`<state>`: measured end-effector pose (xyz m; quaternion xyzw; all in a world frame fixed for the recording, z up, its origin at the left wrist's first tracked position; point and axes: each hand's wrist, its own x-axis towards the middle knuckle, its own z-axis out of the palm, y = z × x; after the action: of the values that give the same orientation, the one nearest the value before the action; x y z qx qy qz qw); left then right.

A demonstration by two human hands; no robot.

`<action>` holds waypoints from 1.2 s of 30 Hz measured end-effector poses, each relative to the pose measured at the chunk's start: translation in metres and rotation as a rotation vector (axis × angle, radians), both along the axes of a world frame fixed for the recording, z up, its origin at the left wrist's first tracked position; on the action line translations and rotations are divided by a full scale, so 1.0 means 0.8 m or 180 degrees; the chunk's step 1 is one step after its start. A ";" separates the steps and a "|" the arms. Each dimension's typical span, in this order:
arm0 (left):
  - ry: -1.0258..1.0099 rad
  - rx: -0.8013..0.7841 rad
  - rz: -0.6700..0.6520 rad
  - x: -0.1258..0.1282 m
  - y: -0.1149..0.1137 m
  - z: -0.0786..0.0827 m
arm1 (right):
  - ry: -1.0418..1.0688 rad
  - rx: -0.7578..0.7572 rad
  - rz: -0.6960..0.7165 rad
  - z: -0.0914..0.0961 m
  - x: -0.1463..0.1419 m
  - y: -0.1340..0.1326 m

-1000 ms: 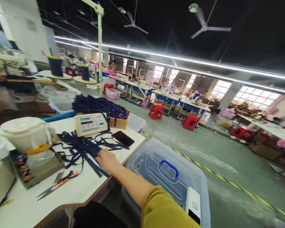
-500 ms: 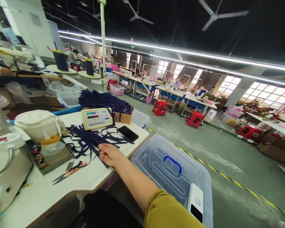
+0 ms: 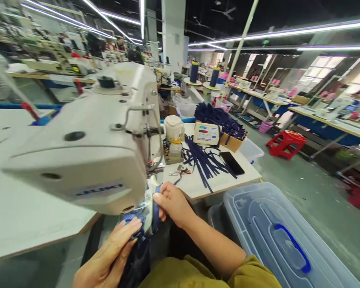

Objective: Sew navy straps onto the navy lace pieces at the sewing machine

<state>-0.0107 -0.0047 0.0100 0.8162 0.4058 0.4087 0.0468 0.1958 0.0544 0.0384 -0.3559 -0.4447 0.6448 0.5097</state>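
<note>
A white sewing machine (image 3: 87, 164) fills the left and middle of the head view. Below its head, my left hand (image 3: 112, 250) is closed on dark blue fabric (image 3: 139, 252), fingers pressed together along it. My right hand (image 3: 174, 204), just right of the needle area, pinches a dark blue fabric strip (image 3: 156, 214) between thumb and fingers. The machine head hides the needle and part of the fabric. Farther right on the table, a bunch of dark blue strips (image 3: 201, 160) lies spread out beside scissors (image 3: 183, 171).
A control box (image 3: 206, 134) stands behind the strips, with a phone (image 3: 232, 163) to the right. Behind are a white tub (image 3: 173, 127) and a cardboard box (image 3: 232, 144) heaped with navy strips. A lidded plastic bin (image 3: 258, 216) sits right of the table.
The view has swung left, bringing the sewing machine to the front. My right hand has moved from the strip bunch to the machine with a strip, and my left hand has come into view.
</note>
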 end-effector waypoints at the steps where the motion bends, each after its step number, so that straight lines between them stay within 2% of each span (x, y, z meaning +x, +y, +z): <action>1: 0.0032 -0.0029 -0.0030 0.000 -0.002 0.006 | -0.0124 0.0093 -0.0073 -0.001 -0.004 -0.001; 4: 0.0091 -0.0014 -0.0132 0.002 -0.002 0.016 | -0.0415 0.0365 -0.0296 -0.007 -0.013 -0.003; 7: 0.0243 0.0176 -0.0180 0.005 0.000 0.014 | -0.0593 0.0623 -0.0482 -0.015 -0.018 -0.006; 14: 0.0355 0.0653 -0.0331 0.010 0.003 0.016 | -0.0784 0.0650 -0.0797 -0.030 -0.034 -0.006; 20: 0.0578 0.0806 -0.0302 0.015 0.005 0.022 | -0.0846 0.0709 -0.0836 -0.027 -0.035 -0.007; 23: 0.0588 0.0856 -0.0292 0.016 0.004 0.020 | -0.1029 0.0708 -0.0656 -0.021 -0.030 -0.009; 27: 0.0413 0.0647 -0.0237 0.013 0.000 0.017 | -0.1108 0.0665 -0.0445 -0.018 -0.025 -0.013; 31: 0.0386 0.0466 -0.0143 0.009 -0.001 0.015 | -0.1147 0.0664 -0.0549 -0.018 -0.027 -0.013; 36: 0.0484 0.0672 -0.0244 0.009 0.002 0.015 | -0.1213 0.0628 -0.0668 -0.016 -0.031 -0.015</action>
<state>-0.0038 -0.0034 0.0222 0.8601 0.3314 0.3840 -0.0546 0.1711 0.0425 0.0253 -0.4639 -0.5543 0.4629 0.5131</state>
